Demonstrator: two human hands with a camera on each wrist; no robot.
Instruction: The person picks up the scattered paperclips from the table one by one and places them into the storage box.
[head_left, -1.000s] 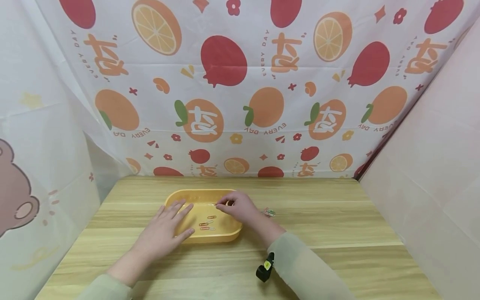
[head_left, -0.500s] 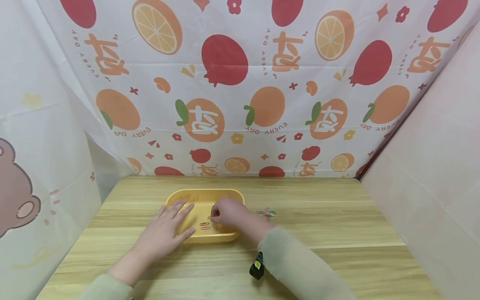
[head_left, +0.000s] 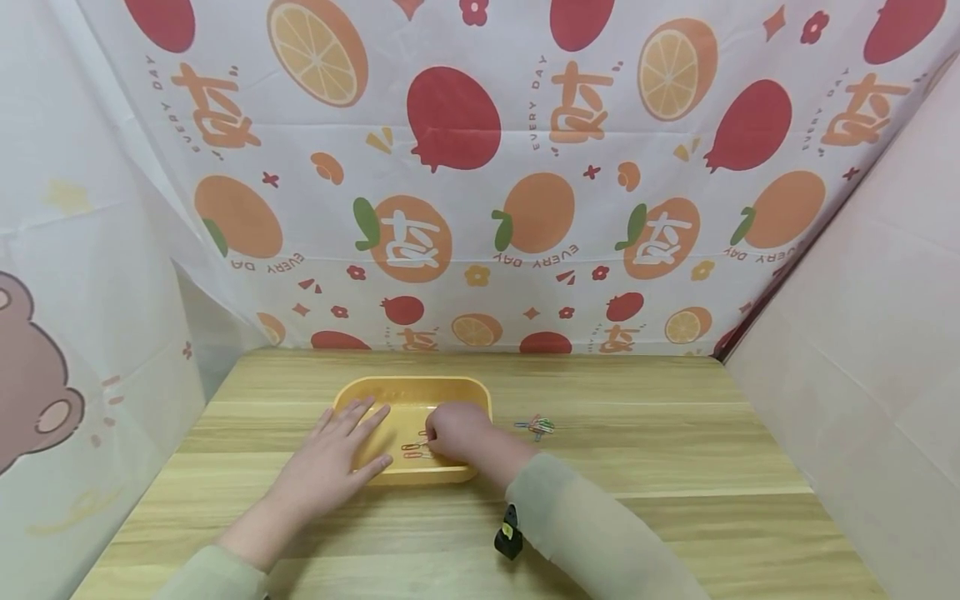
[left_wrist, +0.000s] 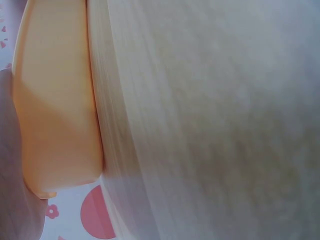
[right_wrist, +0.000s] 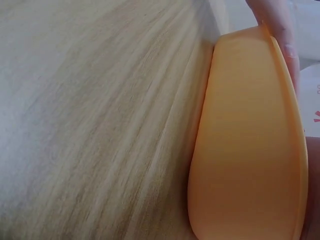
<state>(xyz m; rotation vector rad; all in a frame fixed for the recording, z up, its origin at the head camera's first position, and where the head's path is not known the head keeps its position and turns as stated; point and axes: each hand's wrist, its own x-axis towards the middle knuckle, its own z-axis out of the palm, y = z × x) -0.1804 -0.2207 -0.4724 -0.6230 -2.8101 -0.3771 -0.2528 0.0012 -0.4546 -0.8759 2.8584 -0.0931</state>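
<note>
A yellow tray [head_left: 431,476] stands on the wooden table, with several paper clips [head_left: 412,455] laid in short rows on its floor. My left hand [head_left: 330,458] lies spread over the tray's left side, fingers straight across the rim. Inside the tray's right half, my right hand [head_left: 459,432] has its fingers curled in a pinch on a paper clip, right beside the laid clips; the hand's back hides most of that clip. Both wrist views show the tray's outer wall [left_wrist: 60,100], without the clips.
A small heap of coloured paper clips [head_left: 538,427] lies on the table right of the tray. A black strap with a yellow mark [head_left: 509,537] hangs at my right sleeve. Printed cloth [head_left: 465,250] stands behind the table, with pale cloth at both sides.
My right hand has moved from the tray's far right part nearer to me, down to the laid clips, bringing the pinched clip. My left hand has stayed on the tray.
</note>
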